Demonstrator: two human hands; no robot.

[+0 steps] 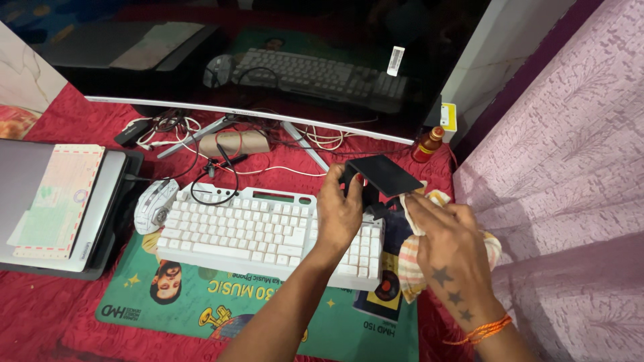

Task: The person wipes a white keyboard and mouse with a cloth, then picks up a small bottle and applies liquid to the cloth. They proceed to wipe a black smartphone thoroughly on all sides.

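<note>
Slab (386, 173), black, flat and rectangular, sits tilted above the right end of the keyboard (268, 231), just in front of the monitor (282, 60). What kind of device it is cannot be told; a dark piece hangs from its underside, half hidden by fingers. Left hand (339, 213) closes around the slab's near-left edge, fingers wrapped over it, thumb out of sight. Right hand (451, 251) presses a striped cloth (410, 258) up against the slab's lower right corner; its fingertips are buried in the cloth, so how tightly it grips cannot be told. Much of the cloth is covered by that hand.

Keyboard is white and lies on a green printed mat (268, 315), whose near edge is cut off by the frame. White mouse (155, 204) rests just left of the keyboard. Left again, a grey laptop (100, 201), lid down, carries a paper envelope (60, 201); both run off the left edge.

Small brown bottle (427, 145) with a red cap stands at the monitor's right foot; its contents cannot be seen. Tangled cables (168, 131) lie under the screen, which mirrors the keyboard. Red cloth (47, 315) covers the desk; pink fabric (563, 167) fills the right side
</note>
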